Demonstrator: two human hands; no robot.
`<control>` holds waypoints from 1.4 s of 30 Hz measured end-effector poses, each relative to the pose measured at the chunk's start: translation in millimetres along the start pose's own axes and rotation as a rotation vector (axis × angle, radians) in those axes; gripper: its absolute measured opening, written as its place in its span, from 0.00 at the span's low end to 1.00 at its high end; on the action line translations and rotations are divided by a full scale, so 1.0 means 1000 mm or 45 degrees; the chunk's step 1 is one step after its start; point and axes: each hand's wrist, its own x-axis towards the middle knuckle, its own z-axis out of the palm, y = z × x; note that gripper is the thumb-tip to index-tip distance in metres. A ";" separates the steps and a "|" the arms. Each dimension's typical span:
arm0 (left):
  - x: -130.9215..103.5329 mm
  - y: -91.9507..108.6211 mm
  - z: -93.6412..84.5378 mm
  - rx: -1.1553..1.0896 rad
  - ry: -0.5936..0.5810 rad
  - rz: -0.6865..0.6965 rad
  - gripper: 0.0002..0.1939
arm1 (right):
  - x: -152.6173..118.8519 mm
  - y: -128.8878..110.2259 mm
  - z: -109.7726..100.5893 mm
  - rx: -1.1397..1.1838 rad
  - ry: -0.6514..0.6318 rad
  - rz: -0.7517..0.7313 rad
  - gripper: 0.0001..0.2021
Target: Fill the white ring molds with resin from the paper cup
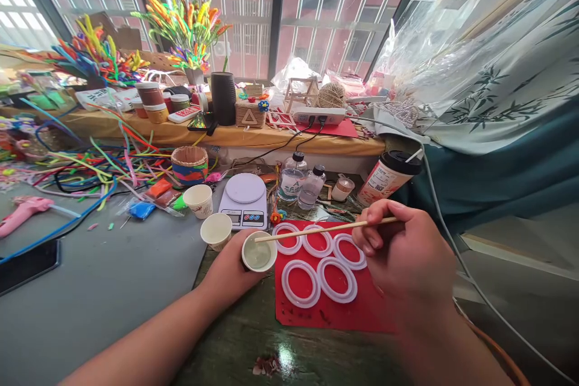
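So right now I've got the paper cup (246, 248) in my left grip (230, 265), fingers wrapped round its side, just off the left edge of the red mat (353, 318). My right grip (414, 253) is pinching a thin wooden stick (312, 231) above the mat's right side. The stick slants across to the cup, its tip inside by the clear-looking liquid (259, 260). Can't really tell how deep it goes.

Looks like a stirring step to me, though one still can't prove the stick's turning, and I can't judge how well mixed the stuff is. Imo the next move calls for a firm but gentle left hold (paper squashes easily), a loose right wrist, and the tip kept below the rim so nothing drips on the mat.

Five whitish rings (300, 302) lie flat on the mat. Two more paper cups (216, 230) stand left of it, the scale (244, 188) is behind and left, and two clear bottles (289, 184) (311, 188) are just behind it.
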 end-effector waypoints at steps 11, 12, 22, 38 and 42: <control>0.000 -0.003 0.002 -0.007 0.005 -0.016 0.26 | -0.011 -0.002 -0.009 -0.105 -0.084 -0.203 0.16; 0.000 -0.002 0.001 -0.007 0.002 -0.009 0.25 | -0.013 0.002 -0.010 -0.164 -0.124 -0.200 0.17; -0.001 -0.003 0.002 -0.013 -0.010 0.008 0.23 | -0.025 0.045 -0.009 -0.499 -0.463 -0.148 0.21; -0.004 -0.012 0.003 -0.053 -0.005 -0.013 0.30 | -0.005 0.017 -0.001 -0.082 -0.040 -0.029 0.14; -0.004 -0.011 0.003 -0.050 0.005 0.005 0.29 | -0.013 0.003 -0.005 -0.030 -0.016 -0.125 0.15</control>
